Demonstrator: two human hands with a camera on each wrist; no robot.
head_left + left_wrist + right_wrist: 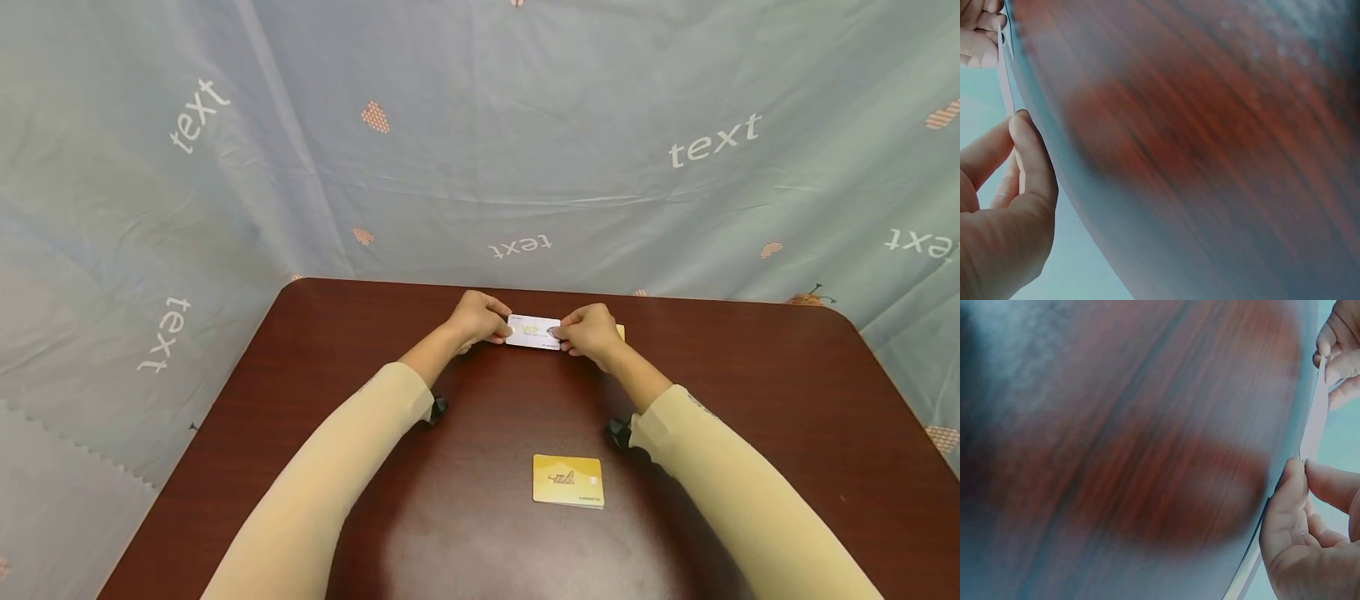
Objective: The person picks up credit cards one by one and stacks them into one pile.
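Toward the far side of the table, a white VIP card [534, 332] is held between both hands, its printed face toward the head camera. My left hand [478, 320] pinches its left end between thumb and fingers. At the other end, my right hand [591, 334] grips the card the same way. Seen almost edge-on, the card [1005, 75] is a thin strip in the left wrist view, and the card [1315, 422] looks much alike in the right wrist view. A yellow item [621, 332] peeks out behind my right hand, mostly hidden.
Nearer to me on the dark red-brown table [360, 333] lies a small stack of yellow cards [567, 481], between the two forearms. A grey-blue cloth [450, 125] printed with "text" hangs behind the table and along its sides.
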